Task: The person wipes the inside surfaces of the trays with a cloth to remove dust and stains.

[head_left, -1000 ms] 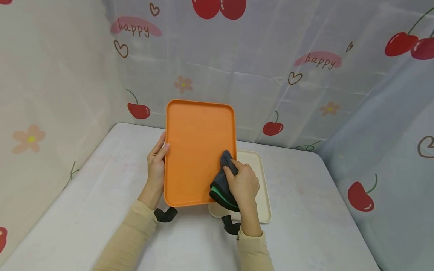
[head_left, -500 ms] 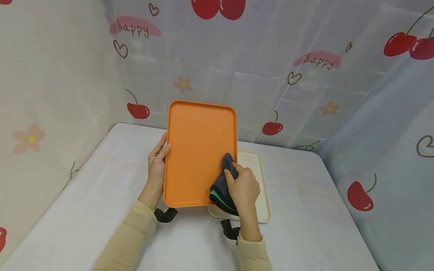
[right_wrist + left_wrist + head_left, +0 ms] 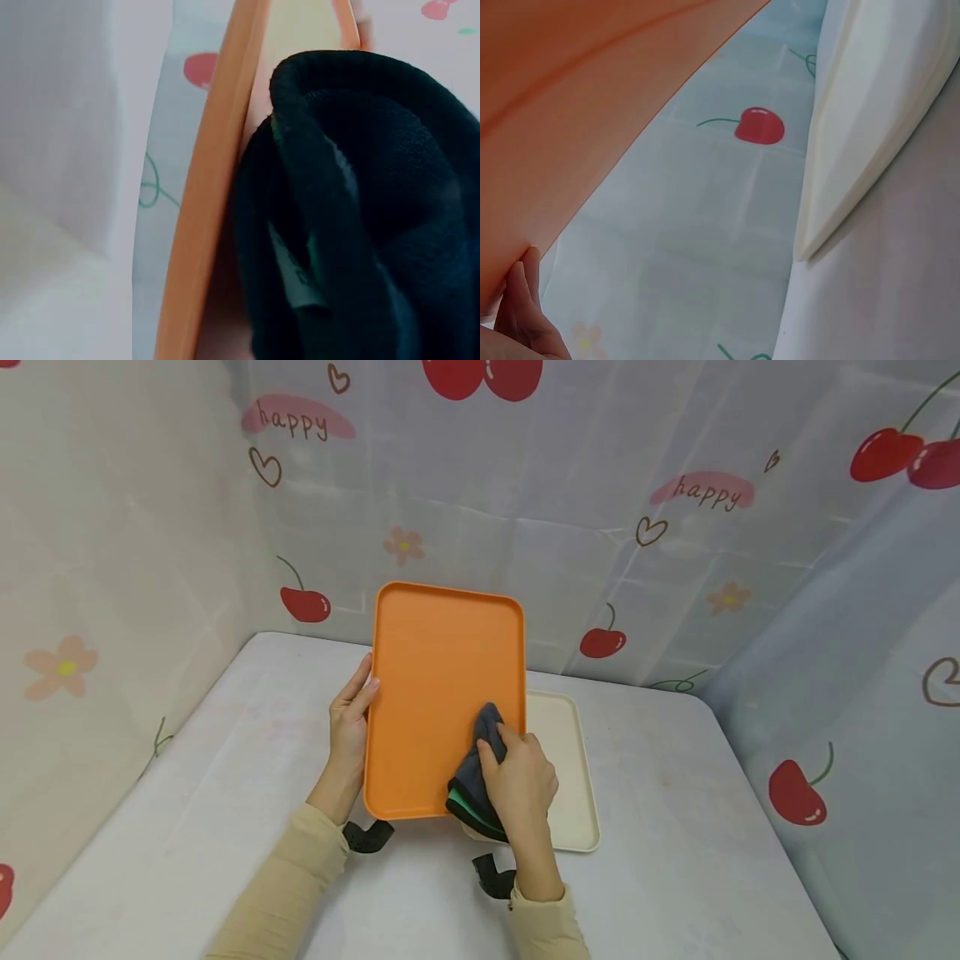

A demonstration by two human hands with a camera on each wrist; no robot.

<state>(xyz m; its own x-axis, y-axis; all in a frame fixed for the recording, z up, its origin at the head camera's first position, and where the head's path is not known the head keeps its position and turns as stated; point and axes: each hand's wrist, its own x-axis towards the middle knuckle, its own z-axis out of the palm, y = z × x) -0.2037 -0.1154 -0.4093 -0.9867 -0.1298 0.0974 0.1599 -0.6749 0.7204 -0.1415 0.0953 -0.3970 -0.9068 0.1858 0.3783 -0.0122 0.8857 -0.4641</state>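
An orange rectangular tray [image 3: 442,677] is held tilted up above the table, its inner face toward me. My left hand [image 3: 348,727] grips its left edge, thumb on the front rim; in the left wrist view the fingers [image 3: 525,300] lie against the tray's underside [image 3: 592,112]. My right hand [image 3: 520,777] pinches a folded dark grey cloth [image 3: 480,777] with green and black edging against the tray's lower right part. The cloth [image 3: 375,210] fills much of the right wrist view, beside the tray's rim [image 3: 206,180], and hides the right hand there.
A cream tray [image 3: 573,777] lies on the white table [image 3: 675,827], partly hidden behind the orange tray and right hand. Curtains [image 3: 480,485] printed with cherries and hearts enclose the table at the back and sides. Black wrist mounts [image 3: 367,837] sit below both hands.
My right hand and the cloth have moved a little down, then left across the tray's lower part. The orange tray has shifted slightly right with my left hand.
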